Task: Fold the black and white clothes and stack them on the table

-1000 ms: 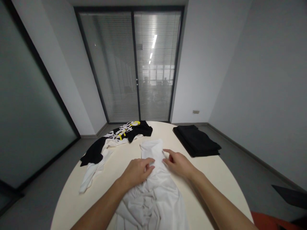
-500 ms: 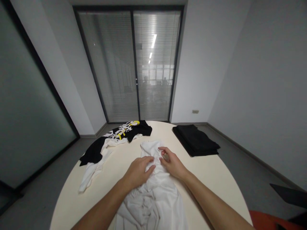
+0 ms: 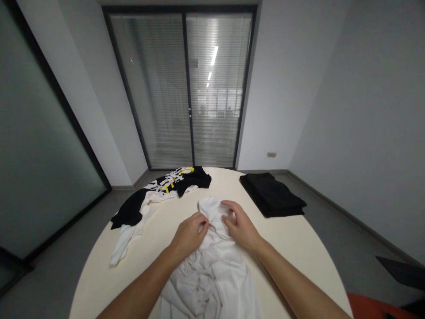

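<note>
A crumpled white garment (image 3: 219, 270) stretches from the near table edge up toward the middle, its narrow far end between my hands; its exact kind is unclear. My left hand (image 3: 191, 230) pinches a fold of the cloth at the left side of that narrow part, thumb and forefinger together. On the opposite side, my right hand (image 3: 241, 226) is curved with thumb and fingers apart, resting at the cloth's right edge. Wrinkles run across the garment below both hands.
On the round cream table (image 3: 315, 266), a black shirt with white and yellow print (image 3: 133, 210) lies at the left over white cloth (image 3: 124, 243). Folded black cloth (image 3: 272, 192) sits at the right. An orange-red seat (image 3: 375, 308) shows at lower right.
My left thumb and fingers have closed from a spread position onto the white cloth. The garment's far end has shifted slightly right and is more gathered. My right hand has barely moved.
</note>
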Available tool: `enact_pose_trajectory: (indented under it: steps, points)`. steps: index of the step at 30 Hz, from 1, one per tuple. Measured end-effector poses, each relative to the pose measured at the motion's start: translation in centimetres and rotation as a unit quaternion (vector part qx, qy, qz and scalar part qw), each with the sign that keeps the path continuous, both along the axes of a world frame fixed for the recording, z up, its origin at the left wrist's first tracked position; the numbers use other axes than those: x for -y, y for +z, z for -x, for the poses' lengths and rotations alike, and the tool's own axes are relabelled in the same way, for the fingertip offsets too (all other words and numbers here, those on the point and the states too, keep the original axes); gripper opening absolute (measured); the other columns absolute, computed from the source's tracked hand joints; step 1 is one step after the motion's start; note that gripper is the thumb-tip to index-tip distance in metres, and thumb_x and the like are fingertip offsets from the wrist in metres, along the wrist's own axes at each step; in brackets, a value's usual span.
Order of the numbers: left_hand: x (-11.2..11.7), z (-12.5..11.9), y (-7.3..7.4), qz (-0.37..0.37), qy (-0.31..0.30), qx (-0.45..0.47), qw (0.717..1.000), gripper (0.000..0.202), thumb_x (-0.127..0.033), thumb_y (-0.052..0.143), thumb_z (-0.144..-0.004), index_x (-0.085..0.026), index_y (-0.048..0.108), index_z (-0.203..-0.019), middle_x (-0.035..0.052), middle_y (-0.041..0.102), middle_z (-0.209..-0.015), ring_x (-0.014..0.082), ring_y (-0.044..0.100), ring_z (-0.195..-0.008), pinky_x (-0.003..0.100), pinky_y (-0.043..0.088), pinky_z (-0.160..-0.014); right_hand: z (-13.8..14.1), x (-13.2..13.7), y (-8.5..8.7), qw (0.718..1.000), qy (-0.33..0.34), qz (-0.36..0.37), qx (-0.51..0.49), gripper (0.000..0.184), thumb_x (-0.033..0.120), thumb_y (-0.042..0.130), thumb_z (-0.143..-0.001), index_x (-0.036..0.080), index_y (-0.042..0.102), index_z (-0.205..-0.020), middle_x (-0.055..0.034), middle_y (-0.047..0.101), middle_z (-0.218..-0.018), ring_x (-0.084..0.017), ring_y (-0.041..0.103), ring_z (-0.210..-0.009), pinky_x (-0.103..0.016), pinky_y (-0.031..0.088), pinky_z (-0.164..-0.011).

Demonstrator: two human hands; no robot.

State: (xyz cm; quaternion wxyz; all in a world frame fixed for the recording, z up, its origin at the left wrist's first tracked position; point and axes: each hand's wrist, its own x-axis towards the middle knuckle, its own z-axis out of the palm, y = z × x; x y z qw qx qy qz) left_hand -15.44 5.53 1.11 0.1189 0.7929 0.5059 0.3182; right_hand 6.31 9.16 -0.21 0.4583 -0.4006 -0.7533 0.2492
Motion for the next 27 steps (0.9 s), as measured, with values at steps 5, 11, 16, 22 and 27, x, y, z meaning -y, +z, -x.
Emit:
enact_pose_trajectory:
  steps: [5, 11, 16, 22, 27]
  points:
    - [0.4, -0.2, 0.6, 0.008, 0.008, 0.004, 1.000, 0.016, -0.020, 0.050, -0.093, -0.021, 0.063, -0.083, 0.0025, 0.067, -0.088, 0.0186, 0.064, -0.086, 0.028, 0.045, -0.079, -0.7, -0.7, -0.2, 0.992, -0.086, 0.048, 0.079, 0.028, 0.037, 0.064, -0.087, 0.020, 0.068, -0.109, -0.0109, 0.070, -0.112, -0.028, 0.061, -0.110, -0.044, 0.045, -0.100]
    - [0.9, -0.7, 1.1, 0.014, 0.018, 0.087, 0.996, 0.031, -0.038, 0.054, -0.095, -0.023, 0.062, -0.121, 0.0050, 0.070, -0.109, 0.0198, 0.065, -0.095, 0.031, 0.048, -0.088, 0.3, 1.3, 2.5, 0.996, 0.059, 0.064, 0.006, 0.026, 0.042, 0.055, -0.096, 0.022, 0.067, -0.107, -0.0058, 0.071, -0.107, -0.022, 0.065, -0.100, -0.034, 0.050, -0.090]
    - [0.5, -0.9, 0.7, 0.052, 0.020, 0.161, 0.985, 0.028, -0.035, 0.058, -0.092, -0.021, 0.063, -0.115, 0.0036, 0.072, -0.097, 0.0186, 0.067, -0.085, 0.028, 0.049, -0.079, 0.9, 2.3, 3.0, 0.977, 0.196, 0.081, -0.015, 0.024, 0.036, 0.050, -0.099, 0.022, 0.062, -0.115, -0.0077, 0.069, -0.116, -0.021, 0.062, -0.112, -0.037, 0.047, -0.100]
    - [0.1, -0.7, 0.9, 0.099, 0.002, 0.292, 0.951, 0.026, -0.043, 0.047, -0.096, -0.020, 0.059, -0.094, 0.0015, 0.066, -0.085, 0.0175, 0.061, -0.080, 0.027, 0.048, -0.073, -0.1, 0.1, 0.8, 0.996, 0.010, 0.078, -0.032, 0.026, 0.035, 0.049, -0.097, 0.021, 0.061, -0.115, -0.0094, 0.067, -0.112, -0.021, 0.064, -0.095, -0.035, 0.053, -0.081]
    - [-0.3, -0.5, 0.7, 0.180, -0.058, 0.483, 0.855, 0.027, -0.047, 0.054, -0.087, -0.020, 0.054, -0.090, 0.0035, 0.066, -0.090, 0.0203, 0.064, -0.088, 0.030, 0.051, -0.077, -1.5, -1.2, -0.3, 0.994, -0.054, 0.092, 0.007, 0.052, 0.036, 0.068, -0.083, 0.022, 0.058, -0.132, -0.0107, 0.065, -0.127, -0.026, 0.059, -0.116, -0.043, 0.046, -0.100]
